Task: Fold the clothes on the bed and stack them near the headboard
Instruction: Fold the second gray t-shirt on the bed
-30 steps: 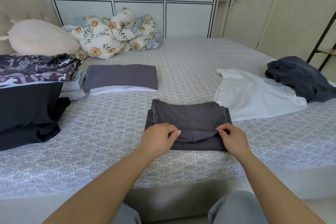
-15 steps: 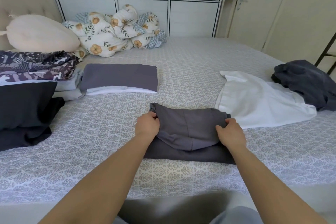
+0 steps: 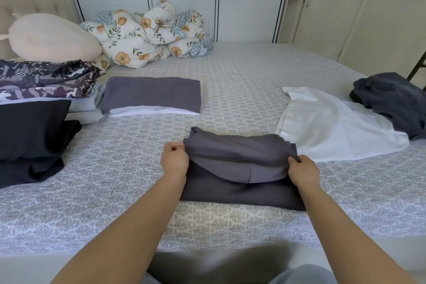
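A bed with a patterned grey cover stands before white cupboards; no writing or label can be read anywhere. The left hand pinches the left edge of a grey garment, and the right hand pinches its right edge, fingers curled round the cloth; the upper layer sags between them over the flat lower layer. Beyond the left fingers lies a folded grey-and-white stack. Further left, dark folded clothes are cut off by the frame. Beyond the right fingers lie a white garment and a crumpled dark one, partly cut off.
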